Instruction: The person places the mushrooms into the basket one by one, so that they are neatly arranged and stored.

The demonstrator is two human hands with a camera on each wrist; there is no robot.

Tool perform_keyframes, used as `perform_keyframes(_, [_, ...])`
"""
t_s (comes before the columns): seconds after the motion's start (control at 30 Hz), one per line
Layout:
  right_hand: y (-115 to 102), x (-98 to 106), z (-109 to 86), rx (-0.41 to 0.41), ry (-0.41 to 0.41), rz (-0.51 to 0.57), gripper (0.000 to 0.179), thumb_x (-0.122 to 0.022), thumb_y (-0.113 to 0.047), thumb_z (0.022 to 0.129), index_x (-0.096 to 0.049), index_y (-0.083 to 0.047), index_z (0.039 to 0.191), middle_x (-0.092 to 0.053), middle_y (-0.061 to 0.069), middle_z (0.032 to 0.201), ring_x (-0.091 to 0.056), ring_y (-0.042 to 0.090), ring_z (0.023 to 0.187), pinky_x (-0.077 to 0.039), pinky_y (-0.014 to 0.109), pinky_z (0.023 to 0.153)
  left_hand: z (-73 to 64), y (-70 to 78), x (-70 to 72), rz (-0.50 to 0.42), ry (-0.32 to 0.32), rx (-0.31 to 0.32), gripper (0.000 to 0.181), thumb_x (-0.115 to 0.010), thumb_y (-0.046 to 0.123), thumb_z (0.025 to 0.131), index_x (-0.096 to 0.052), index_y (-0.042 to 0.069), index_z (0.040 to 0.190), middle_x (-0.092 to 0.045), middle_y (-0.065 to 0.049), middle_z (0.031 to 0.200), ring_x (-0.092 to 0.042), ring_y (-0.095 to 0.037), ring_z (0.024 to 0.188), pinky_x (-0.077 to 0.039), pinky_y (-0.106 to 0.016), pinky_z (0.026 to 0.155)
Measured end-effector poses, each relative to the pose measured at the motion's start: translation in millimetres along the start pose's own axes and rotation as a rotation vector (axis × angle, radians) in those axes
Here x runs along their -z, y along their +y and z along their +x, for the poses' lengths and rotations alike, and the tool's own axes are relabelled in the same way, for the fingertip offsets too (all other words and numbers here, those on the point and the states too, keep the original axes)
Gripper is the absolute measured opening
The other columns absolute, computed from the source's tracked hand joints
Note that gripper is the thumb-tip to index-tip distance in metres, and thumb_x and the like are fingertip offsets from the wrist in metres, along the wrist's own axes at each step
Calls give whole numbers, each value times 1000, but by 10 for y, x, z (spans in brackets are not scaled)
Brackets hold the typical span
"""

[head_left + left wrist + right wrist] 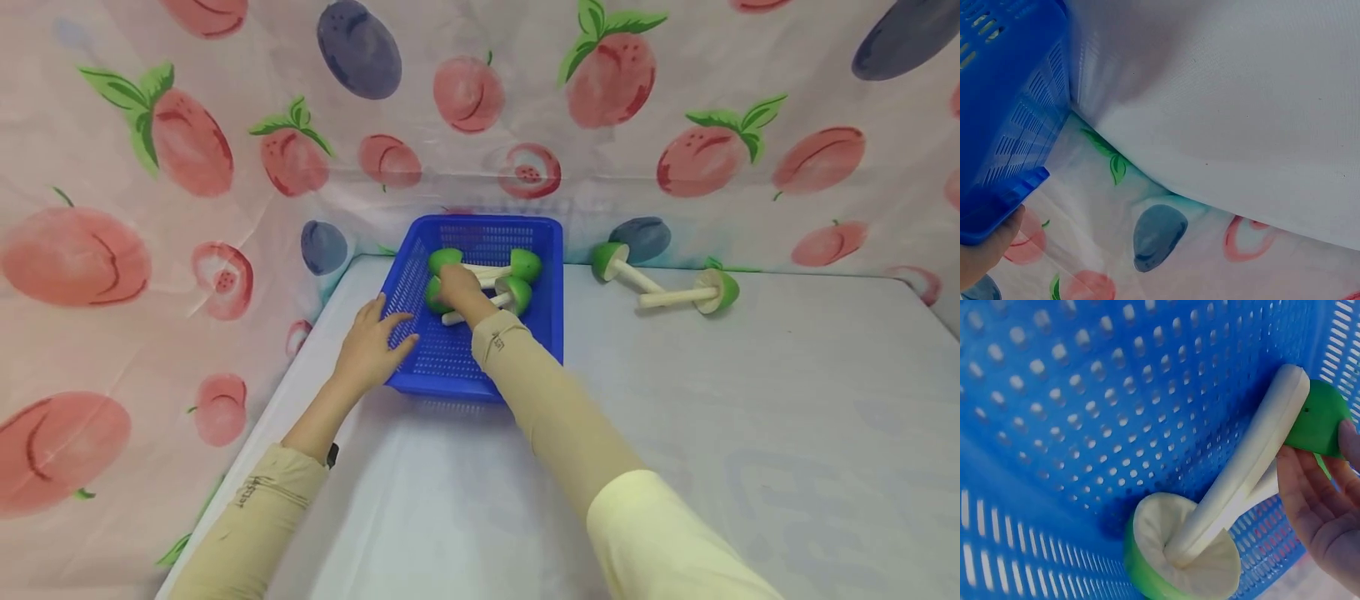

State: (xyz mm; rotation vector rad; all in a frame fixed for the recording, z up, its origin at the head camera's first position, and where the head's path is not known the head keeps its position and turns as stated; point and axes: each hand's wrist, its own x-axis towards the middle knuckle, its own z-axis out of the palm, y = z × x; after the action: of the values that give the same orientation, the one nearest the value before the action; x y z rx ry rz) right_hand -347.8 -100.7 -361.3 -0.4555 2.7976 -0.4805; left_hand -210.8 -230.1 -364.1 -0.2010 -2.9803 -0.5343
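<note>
Several toy mushrooms with green caps and pale stems lie in a blue plastic basket (442,385). My right hand (459,290) reaches inside, its thumb and fingers pinching the green cap of a toy mushroom (1316,419), as the right wrist view shows. Another mushroom (1188,550) lies there with its pale underside up, crossed by a stem. At the basket's left rim rests my left hand (369,348), fingers spread, the thumb side over the inside. In the left wrist view, only part of that hand shows, touching the rim.
Two more green-capped mushrooms, one nearer the back (611,260) and one farther right (722,292), lie on the white table (750,433) to the basket's right, their stems meeting. A fruit-patterned cloth (465,167) hangs behind the table and along its left side.
</note>
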Motion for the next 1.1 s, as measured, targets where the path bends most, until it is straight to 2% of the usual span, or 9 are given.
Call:
perform_keyframes(0.1, [165, -297, 526, -60, 91, 72, 47, -68, -31, 85, -56, -7, 124, -64, 8, 118, -62, 22, 105, -51, 31, 90, 4, -1, 1, 3, 1, 1, 44, -54, 34, 93, -56, 8, 129, -22, -29, 152, -20, -44, 141, -26, -62, 110])
perform_keyframes(0.23, [353, -668, 1177, -128, 177, 216, 56, -74, -39, 78, -57, -7, 120, -66, 9, 106, -66, 18, 77, -55, 25, 64, 0, 9, 0, -5, -3, 4, 44, -53, 34, 93, -56, 8, 129, -21, -28, 152, -19, -43, 141, -25, -61, 110])
perform_keyframes(0.47, [269, -500, 945, -233, 47, 465, 60, -76, -27, 79, -53, -8, 130, -64, 10, 120, -70, 22, 83, -58, 28, 68, 2, 25, 18, -7, -2, 8, 44, -54, 34, 93, -57, 8, 129, -21, -28, 152, -19, -43, 142, -25, -61, 110])
perform_keyframes(0.57, [354, -547, 1041, -176, 24, 512, 56, -80, -21, 73, -58, -2, 120, -69, 13, 101, -70, 23, 68, -57, 27, 57, 2, 16, 10, -2, -3, 11, 44, -53, 35, 93, -57, 9, 129, -21, -28, 152, -20, -43, 141, -25, -61, 110])
perform_keyframes(0.7, [442, -400, 992, -66, -52, 412, 35, -82, -19, 70, -67, 0, 96, -69, 10, 80, -65, 20, 63, -55, 28, 57, 1, 9, -3, 3, -10, 13, 45, -53, 35, 93, -56, 8, 129, -21, -28, 152, -20, -43, 141, -25, -60, 110])
perform_keyframes(0.8, [362, 0, 565, -10, -131, 232, 20, -78, -18, 77, -68, -5, 89, -67, 5, 89, -62, 18, 75, -54, 29, 70, 3, 9, -6, 3, -10, 10, 45, -53, 35, 93, -56, 8, 129, -21, -28, 152, -20, -44, 141, -25, -61, 110])
perform_keyframes(0.93, [291, 360, 122, 68, -225, -116, 20, -68, -10, 86, -66, -6, 105, -63, 6, 116, -58, 20, 103, -50, 30, 89, 6, 14, 2, -1, -8, 10, 45, -53, 35, 93, -56, 8, 129, -21, -28, 152, -19, -44, 142, -24, -61, 111])
perform_keyframes(1.03, [360, 340, 123, 126, -297, -338, 24, -64, -7, 88, -65, -6, 112, -61, 8, 123, -57, 22, 110, -49, 32, 94, 4, 16, 5, -2, -7, 12, 45, -53, 35, 93, -56, 7, 129, -21, -29, 152, -19, -44, 141, -23, -61, 111])
perform_keyframes(1.1, [494, 160, 338, 170, -301, -415, 19, -67, -8, 85, -67, -7, 104, -64, 8, 112, -59, 21, 96, -52, 33, 85, 4, 17, -1, -1, -6, 13, 45, -53, 34, 93, -56, 6, 129, -21, -29, 152, -19, -44, 141, -24, -60, 111])
